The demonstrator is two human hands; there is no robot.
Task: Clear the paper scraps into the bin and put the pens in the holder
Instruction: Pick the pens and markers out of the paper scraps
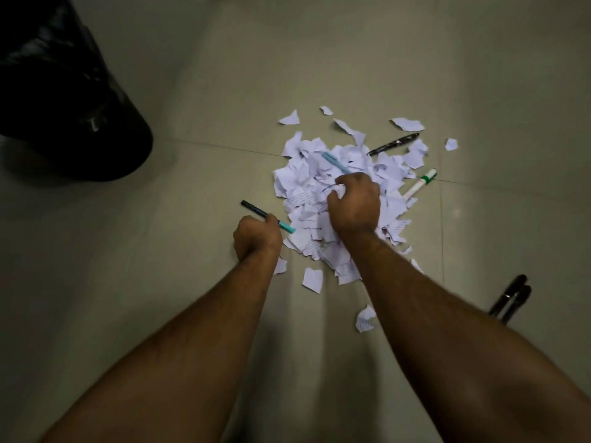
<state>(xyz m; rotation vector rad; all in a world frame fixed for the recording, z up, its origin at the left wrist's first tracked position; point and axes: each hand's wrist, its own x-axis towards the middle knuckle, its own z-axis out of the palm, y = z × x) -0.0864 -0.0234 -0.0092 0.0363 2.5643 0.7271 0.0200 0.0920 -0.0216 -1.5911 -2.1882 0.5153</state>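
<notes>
A heap of torn white paper scraps lies on the tiled floor. My left hand is closed around a dark pen with a teal end, at the heap's left edge. My right hand is on top of the heap, fingers closed on a light blue pen and some scraps. A black pen lies at the heap's far right. A white marker with a green cap lies to the right. The black-lined bin stands at the far left.
Two black pens lie side by side on the floor at the right, partly behind my right forearm. Loose scraps are scattered around the heap. No pen holder is in view. The floor is pale tile.
</notes>
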